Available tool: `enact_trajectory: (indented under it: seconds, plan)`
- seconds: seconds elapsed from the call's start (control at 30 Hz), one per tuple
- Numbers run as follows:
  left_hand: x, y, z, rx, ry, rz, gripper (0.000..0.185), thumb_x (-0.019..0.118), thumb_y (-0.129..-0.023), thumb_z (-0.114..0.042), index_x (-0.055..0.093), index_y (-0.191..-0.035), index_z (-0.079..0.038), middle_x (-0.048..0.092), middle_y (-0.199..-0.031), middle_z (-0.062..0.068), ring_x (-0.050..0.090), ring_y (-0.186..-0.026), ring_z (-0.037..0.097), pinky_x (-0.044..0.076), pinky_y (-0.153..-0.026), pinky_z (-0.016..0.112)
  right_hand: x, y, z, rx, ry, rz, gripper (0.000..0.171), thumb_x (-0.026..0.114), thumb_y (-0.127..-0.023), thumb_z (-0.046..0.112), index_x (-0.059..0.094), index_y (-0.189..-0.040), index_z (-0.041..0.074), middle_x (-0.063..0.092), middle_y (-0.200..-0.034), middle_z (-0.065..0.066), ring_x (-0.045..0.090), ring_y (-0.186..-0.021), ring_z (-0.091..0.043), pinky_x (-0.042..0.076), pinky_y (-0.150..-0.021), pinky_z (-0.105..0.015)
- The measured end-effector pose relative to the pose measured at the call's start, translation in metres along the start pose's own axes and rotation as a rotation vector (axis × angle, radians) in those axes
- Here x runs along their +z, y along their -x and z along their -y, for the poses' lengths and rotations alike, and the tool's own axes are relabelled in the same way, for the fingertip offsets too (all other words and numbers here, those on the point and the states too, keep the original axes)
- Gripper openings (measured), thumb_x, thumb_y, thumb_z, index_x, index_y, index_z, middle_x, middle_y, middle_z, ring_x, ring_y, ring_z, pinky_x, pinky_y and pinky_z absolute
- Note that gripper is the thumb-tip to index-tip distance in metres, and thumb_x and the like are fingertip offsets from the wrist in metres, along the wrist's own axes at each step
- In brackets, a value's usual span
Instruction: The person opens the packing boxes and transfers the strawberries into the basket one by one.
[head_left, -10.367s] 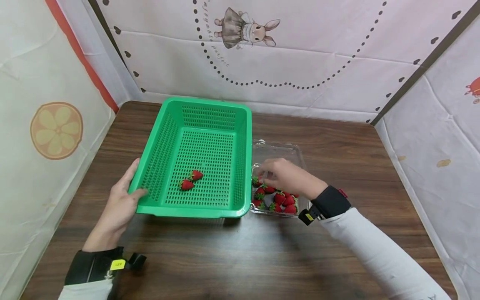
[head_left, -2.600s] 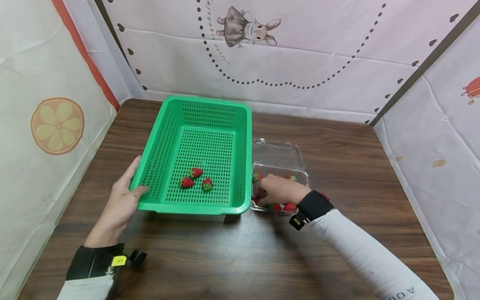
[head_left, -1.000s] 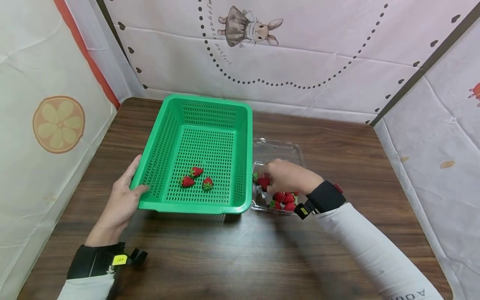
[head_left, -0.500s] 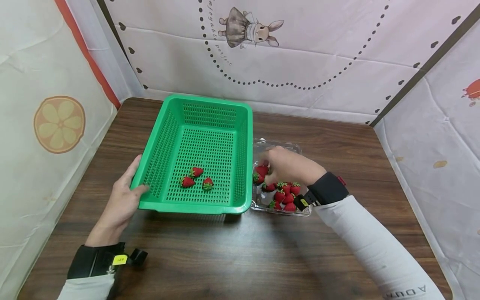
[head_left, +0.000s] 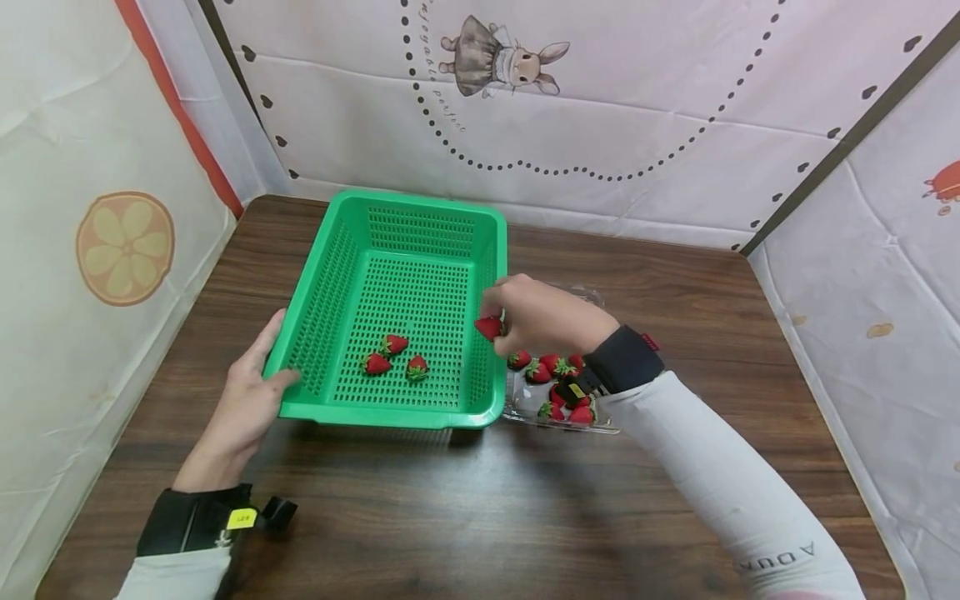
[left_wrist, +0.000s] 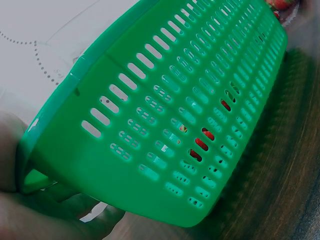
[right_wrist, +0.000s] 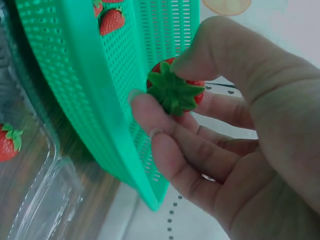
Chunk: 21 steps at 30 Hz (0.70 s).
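A green perforated basket (head_left: 339,242) sits on the wooden table with three strawberries (head_left: 392,344) on its floor. My right hand (head_left: 536,315) pinches a red strawberry (head_left: 489,327) (right_wrist: 173,90) above the basket's right rim. My left hand (head_left: 243,398) holds the basket's near-left corner (left_wrist: 50,165), thumb on the rim. To the right of the basket lies a clear plastic clamshell (head_left: 528,400) with several more strawberries (head_left: 551,367), partly hidden by my right wrist.
Patterned fabric walls (head_left: 637,117) close in the table at the back and both sides. Bare dark wood (head_left: 465,508) stretches in front of the basket and to the right of the clamshell.
My right hand lifted a strawberry out of the clamshell and carried it left to the basket's right rim. A third strawberry appeared in the basket earlier. The left hand has stayed put.
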<state>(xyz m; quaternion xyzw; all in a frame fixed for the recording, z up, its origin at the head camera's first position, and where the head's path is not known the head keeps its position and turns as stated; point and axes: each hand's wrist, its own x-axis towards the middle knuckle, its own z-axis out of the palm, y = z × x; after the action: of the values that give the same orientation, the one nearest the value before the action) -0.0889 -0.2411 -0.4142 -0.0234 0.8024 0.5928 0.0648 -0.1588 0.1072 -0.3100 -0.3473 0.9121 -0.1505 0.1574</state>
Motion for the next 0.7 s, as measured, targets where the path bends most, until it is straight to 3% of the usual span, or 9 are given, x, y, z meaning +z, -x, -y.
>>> enact_trajectory:
  seconds: [0.43,0.7]
  plan:
    - [-0.002,0.0,0.004,0.006,0.01,0.006,0.078,0.036,-0.098,0.0,0.0,-0.152,-0.043,0.003,-0.165,0.003,0.018,-0.147,0.036,0.027,-0.109,0.062,0.008,-0.047,0.019,-0.094,0.033,0.036,0.008,0.067,-0.077,0.007,0.061,-0.082,0.009,0.05,-0.074,0.001,0.039,-0.065,-0.011,0.032,-0.06,-0.023]
    - [-0.002,0.0,0.003,0.006,0.011,0.001,0.08,0.036,-0.097,0.001,0.0,-0.152,-0.044,0.003,-0.165,0.003,0.017,-0.147,0.036,0.026,-0.109,0.063,0.021,-0.07,0.031,-0.105,0.063,0.108,0.01,0.068,-0.081,0.011,0.06,-0.087,0.009,0.045,-0.074,0.002,0.034,-0.066,-0.011,0.031,-0.069,-0.025]
